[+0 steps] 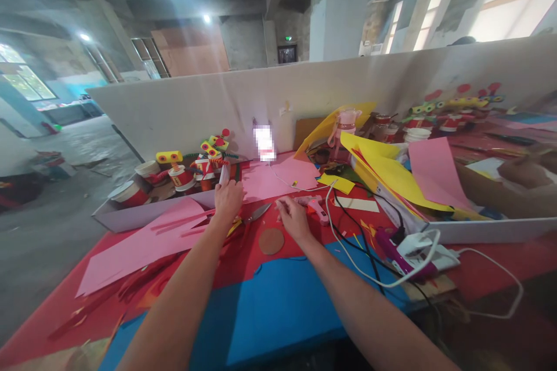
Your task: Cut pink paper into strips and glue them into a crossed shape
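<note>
Head view: clamped the left hand (228, 192) on one pale piece (225, 174), near at least two toy figures (178, 175). Held the right hand (295, 217) beside one pink glue gun (319, 210), with curled fingers; could not tell whether clamped on anything. Had one pair of scissors (259, 212) and one brown disc (271, 241) on the red table (246, 256).

A craft workshop, by the look of it, in a bare, unfinished hall: a rough concrete pillar (342, 20) and a grey floor (82, 133) lie beyond the near table (56, 301), which carries pink paper (143, 240), scissors (251, 217), a glue gun (321, 211) and, at left, handmade figures (180, 177).
</note>
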A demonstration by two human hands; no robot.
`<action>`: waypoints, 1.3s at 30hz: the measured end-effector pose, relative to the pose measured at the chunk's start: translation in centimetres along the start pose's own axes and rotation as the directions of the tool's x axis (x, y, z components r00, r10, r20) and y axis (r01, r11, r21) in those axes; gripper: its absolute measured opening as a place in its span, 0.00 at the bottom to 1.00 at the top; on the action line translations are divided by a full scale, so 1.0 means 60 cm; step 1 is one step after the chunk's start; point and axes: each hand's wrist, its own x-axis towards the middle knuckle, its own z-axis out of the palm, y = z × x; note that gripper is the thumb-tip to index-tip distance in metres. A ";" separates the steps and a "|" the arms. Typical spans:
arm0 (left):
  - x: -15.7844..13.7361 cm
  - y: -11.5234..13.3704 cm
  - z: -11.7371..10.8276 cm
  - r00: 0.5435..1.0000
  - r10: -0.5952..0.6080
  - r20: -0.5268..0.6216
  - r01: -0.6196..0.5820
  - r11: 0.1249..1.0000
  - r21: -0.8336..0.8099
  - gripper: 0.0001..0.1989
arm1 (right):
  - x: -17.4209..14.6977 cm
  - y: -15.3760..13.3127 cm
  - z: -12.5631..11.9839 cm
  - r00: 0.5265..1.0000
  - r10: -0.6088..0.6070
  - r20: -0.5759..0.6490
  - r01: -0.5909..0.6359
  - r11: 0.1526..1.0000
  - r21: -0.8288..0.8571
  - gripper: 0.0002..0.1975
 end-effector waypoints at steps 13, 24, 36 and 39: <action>0.043 -0.063 -0.049 0.997 0.069 0.021 -0.070 0.996 0.047 0.15 | -0.006 -0.013 -0.004 0.996 -0.025 0.082 0.030 0.998 -0.053 0.09; -0.022 -0.033 -0.031 0.956 -0.083 0.282 0.075 0.996 0.040 0.14 | -0.007 -0.014 -0.003 0.993 -0.057 0.101 0.066 0.994 -0.088 0.12; -0.066 0.091 -0.101 0.995 0.034 0.098 -0.006 0.961 -0.275 0.14 | 0.000 -0.024 0.004 0.977 0.107 0.186 -0.177 0.893 0.415 0.15; -0.064 0.122 -0.106 0.994 0.008 0.105 0.044 0.875 -0.483 0.11 | 0.005 -0.032 0.000 0.964 0.176 0.201 -0.260 0.791 0.554 0.18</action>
